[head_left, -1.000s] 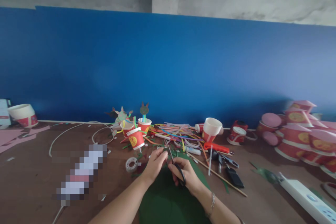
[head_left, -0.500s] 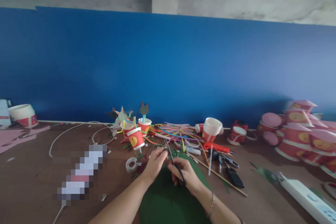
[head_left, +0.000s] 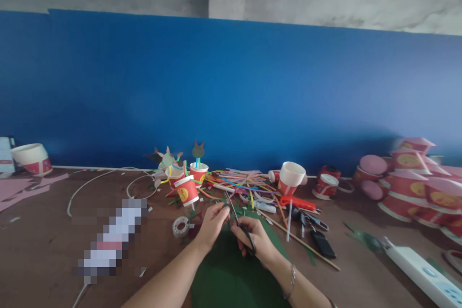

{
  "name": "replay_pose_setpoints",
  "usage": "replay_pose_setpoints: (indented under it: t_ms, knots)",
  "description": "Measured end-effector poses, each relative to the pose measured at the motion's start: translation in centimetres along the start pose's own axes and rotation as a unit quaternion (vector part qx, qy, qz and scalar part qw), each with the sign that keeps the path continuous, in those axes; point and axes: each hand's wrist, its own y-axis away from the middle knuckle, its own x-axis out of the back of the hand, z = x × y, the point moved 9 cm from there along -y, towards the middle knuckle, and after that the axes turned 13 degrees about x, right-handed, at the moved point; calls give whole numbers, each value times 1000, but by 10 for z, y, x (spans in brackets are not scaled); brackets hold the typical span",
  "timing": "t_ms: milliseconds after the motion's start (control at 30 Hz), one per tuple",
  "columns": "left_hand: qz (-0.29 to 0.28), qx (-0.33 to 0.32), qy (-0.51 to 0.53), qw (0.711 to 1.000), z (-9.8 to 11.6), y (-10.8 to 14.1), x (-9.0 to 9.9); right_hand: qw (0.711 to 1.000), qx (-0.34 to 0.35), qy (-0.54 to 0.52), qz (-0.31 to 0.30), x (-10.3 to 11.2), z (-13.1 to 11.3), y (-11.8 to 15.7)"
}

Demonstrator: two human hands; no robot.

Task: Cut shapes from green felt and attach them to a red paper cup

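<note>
My left hand (head_left: 212, 226) pinches green card (head_left: 231, 269) just beside my right hand (head_left: 254, 240), clamped on scissors (head_left: 234, 212); red cups (head_left: 186, 191) on the brown tabletop (head_left: 46, 231) bear unreadable yellow labels (head_left: 183, 194).

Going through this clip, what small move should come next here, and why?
Probably one short snip into the green card with the scissors: the right hand has the blades at the card's edge, and the left hand seems to pinch it steady.
</note>
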Motion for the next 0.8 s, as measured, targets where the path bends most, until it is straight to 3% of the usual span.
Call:
replay_pose_setpoints:
  t_ms: [500,800]
  knots:
    - [-28,27,79,996,3,4,-6,1000,-2,3,-6,-1,-2,0]
    - [-11,33,71,997,-10,-4,0,1000,-11,11,-6,0,-1,1]
